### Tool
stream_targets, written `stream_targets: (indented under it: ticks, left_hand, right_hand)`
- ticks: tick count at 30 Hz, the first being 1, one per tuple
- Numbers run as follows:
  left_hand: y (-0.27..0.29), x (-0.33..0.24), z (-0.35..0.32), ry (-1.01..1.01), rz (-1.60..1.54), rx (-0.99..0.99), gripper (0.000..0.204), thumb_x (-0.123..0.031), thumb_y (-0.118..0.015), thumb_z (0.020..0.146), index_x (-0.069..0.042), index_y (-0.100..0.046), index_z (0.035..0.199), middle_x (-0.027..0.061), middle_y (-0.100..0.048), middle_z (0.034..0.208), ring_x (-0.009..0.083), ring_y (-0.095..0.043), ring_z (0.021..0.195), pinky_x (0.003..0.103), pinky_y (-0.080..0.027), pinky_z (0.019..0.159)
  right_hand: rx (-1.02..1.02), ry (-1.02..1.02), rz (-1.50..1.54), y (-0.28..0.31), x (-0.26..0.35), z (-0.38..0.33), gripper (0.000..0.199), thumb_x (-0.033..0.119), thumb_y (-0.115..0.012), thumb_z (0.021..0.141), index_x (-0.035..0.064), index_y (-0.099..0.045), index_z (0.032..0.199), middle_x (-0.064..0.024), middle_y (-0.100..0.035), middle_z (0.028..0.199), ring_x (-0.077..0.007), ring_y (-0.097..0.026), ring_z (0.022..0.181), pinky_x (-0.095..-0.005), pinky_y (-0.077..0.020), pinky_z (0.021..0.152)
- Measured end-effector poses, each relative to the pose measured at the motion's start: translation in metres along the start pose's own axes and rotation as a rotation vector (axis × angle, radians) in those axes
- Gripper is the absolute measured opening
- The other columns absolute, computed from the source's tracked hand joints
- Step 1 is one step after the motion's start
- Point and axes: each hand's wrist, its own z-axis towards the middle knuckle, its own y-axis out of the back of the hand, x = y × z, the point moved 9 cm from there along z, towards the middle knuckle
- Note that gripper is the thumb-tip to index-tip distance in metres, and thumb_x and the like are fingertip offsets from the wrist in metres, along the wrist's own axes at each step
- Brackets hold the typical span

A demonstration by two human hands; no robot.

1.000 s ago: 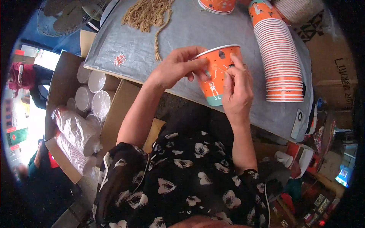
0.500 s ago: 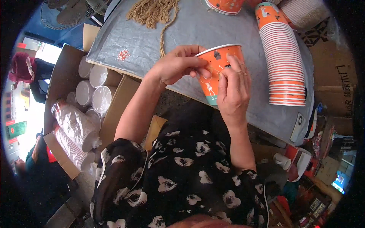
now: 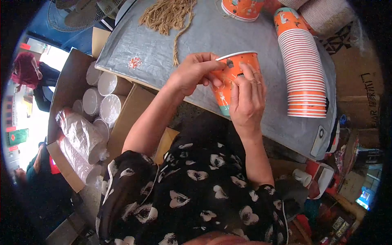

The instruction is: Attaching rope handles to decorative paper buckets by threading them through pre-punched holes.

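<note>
Between my two hands is an orange paper cup [image 3: 222, 93] with a white rim, a green base and small printed figures. It is held tilted above the near edge of the table. My left hand [image 3: 197, 73] has its thumb and fingers closed on the cup's left side, near the rim. On the right side, my right hand [image 3: 248, 93] is wrapped round the cup with its fingers against the wall. A long nested stack of similar orange cups [image 3: 304, 69] lies on the table to the right.
The grey-covered table [image 3: 151, 57] bears a bundle of tan strings [image 3: 167, 16], small red-white bits [image 3: 134, 62] and orange cups [image 3: 241, 9] at the far edge. An open cardboard box [image 3: 134, 104] at left holds wrapped cup stacks [image 3: 79, 134]. People stand beyond it.
The cup and both hands have shifted very slightly down and left in view. My grip looks much the same, with small finger movements on the cup.
</note>
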Motion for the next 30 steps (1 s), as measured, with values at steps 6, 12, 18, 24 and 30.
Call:
stream_targets:
  ticks: [6, 12, 18, 24, 30]
  left_hand:
    - [0.001, 0.004, 0.004, 0.001, -0.042, 0.024, 0.018, -0.019, -0.066, 0.092, -0.002, -0.067, 0.098, 0.0061, -0.071, 0.079, 0.0092, -0.068, 0.06, 0.019, -0.043, 0.048]
    - [-0.001, 0.005, 0.005, -0.003, -0.06, 0.062, 0.018, -0.017, -0.065, 0.092, 0.0, -0.067, 0.1, 0.007, -0.071, 0.079, 0.0096, -0.068, 0.061, 0.018, -0.044, 0.047]
    - [0.001, 0.008, 0.005, 0.006, -0.146, 0.122, 0.023, -0.013, -0.062, 0.093, 0.002, -0.063, 0.11, 0.0093, -0.072, 0.084, 0.012, -0.071, 0.067, 0.018, -0.051, 0.052]
    - [0.001, 0.01, 0.005, -0.002, -0.166, 0.137, 0.023, -0.012, -0.061, 0.094, 0.003, -0.063, 0.111, 0.0107, -0.072, 0.091, 0.0121, -0.072, 0.07, 0.018, -0.053, 0.056]
    - [-0.002, 0.006, 0.003, 0.003, -0.169, 0.147, 0.023, -0.017, -0.066, 0.093, 0.0, -0.065, 0.109, 0.0083, -0.071, 0.088, 0.0097, -0.069, 0.065, 0.018, -0.051, 0.053]
  right_hand:
    - [0.005, -0.007, -0.017, -0.001, -0.002, 0.0, 0.017, 0.003, -0.064, 0.087, 0.001, -0.056, 0.102, -0.0188, -0.06, 0.129, -0.0364, -0.058, 0.121, -0.0553, -0.0418, 0.105]
    - [0.005, -0.006, -0.021, 0.0, -0.002, 0.0, 0.017, 0.003, -0.064, 0.088, 0.0008, -0.056, 0.102, -0.0187, -0.06, 0.128, -0.0365, -0.058, 0.121, -0.0552, -0.0425, 0.105]
    - [0.004, -0.005, 0.0, 0.001, -0.001, 0.001, 0.017, 0.002, -0.065, 0.087, 0.0006, -0.056, 0.102, -0.0185, -0.06, 0.128, -0.0368, -0.059, 0.12, -0.0554, -0.0425, 0.104]
    - [-0.002, -0.011, 0.006, 0.0, -0.002, 0.0, 0.019, 0.002, -0.065, 0.086, 0.0006, -0.056, 0.103, -0.0186, -0.059, 0.128, -0.0368, -0.059, 0.119, -0.0558, -0.0418, 0.104]
    - [-0.005, 0.004, 0.017, 0.0, 0.0, 0.001, 0.02, 0.002, -0.065, 0.086, 0.0004, -0.056, 0.103, -0.019, -0.059, 0.128, -0.0366, -0.059, 0.119, -0.0559, -0.0425, 0.102]
